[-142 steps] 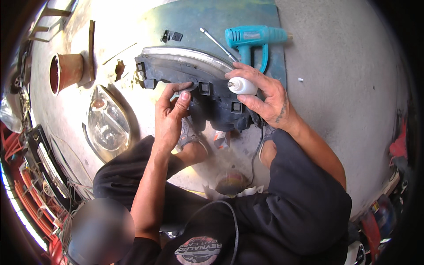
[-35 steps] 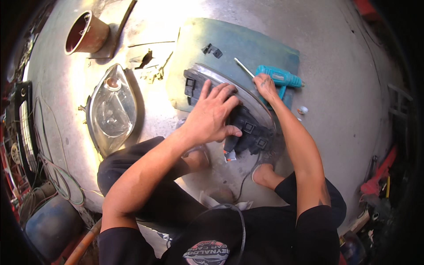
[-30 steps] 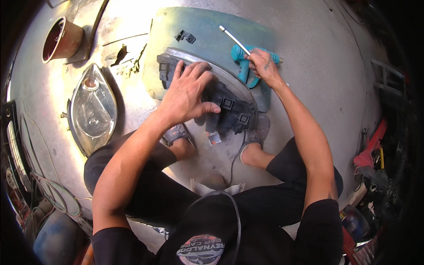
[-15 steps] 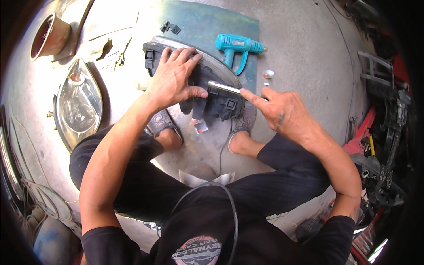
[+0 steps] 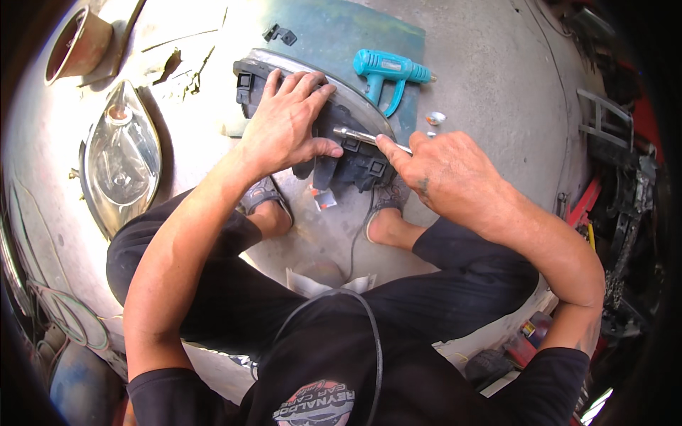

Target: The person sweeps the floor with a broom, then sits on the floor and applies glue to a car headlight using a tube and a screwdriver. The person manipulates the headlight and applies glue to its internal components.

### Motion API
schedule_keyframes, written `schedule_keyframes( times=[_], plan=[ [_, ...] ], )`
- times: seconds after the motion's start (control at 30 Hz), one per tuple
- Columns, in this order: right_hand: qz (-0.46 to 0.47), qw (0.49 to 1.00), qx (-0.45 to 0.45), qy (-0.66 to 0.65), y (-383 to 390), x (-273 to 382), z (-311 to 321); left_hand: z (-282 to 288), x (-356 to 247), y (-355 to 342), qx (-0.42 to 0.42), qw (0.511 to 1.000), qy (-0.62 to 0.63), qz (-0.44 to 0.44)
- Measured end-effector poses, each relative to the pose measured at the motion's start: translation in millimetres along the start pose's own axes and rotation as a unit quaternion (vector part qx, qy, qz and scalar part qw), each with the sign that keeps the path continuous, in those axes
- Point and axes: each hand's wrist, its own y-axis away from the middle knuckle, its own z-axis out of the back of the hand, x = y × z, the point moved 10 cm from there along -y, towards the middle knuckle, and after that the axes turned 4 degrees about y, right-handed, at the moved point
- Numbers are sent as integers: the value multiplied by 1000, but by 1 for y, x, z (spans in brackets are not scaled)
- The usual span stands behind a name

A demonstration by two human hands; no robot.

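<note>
One left hand [image 5: 288,131] of mine rests open, fingers spread, on the black lamp housing [image 5: 329,119] overlapping the green mat [image 5: 320,27]; with my right hand [image 5: 451,170] curled around the metal tool [image 5: 361,135], I'd brace firmly and keep its tip controlled.

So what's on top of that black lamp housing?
The left hand is spread across the black lamp housing, and the right hand holds a silver tool over it. The surface beneath the left palm is hidden.
</note>
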Motion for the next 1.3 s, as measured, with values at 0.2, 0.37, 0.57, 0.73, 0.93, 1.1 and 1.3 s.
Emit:
schedule_keyframes(
  times=[0.2,0.37,0.57,0.73,0.93,1.1,1.3],
  plan=[
    [35,999,8,23,-18,8,5,3,-4,3,-17,1000,-5,1],
    [78,995,58,13,-30,18,5,3,-4,1,-11,1000,-4,-11],
    [56,992,109,-6,-32,21,3,0,-8,-3,-12,999,0,-37],
    [55,995,76,-31,-26,18,0,0,0,-1,-2,999,-2,-43],
    [-40,997,-30,-65,5,9,-5,-4,-4,-3,-8,999,-4,-33],
    [-155,966,-57,-199,48,-34,-36,-2,-7,-3,-13,999,-5,-38],
    [-244,902,-120,-335,104,-42,-44,-4,-1,-1,-13,999,1,-45]
  ],
)
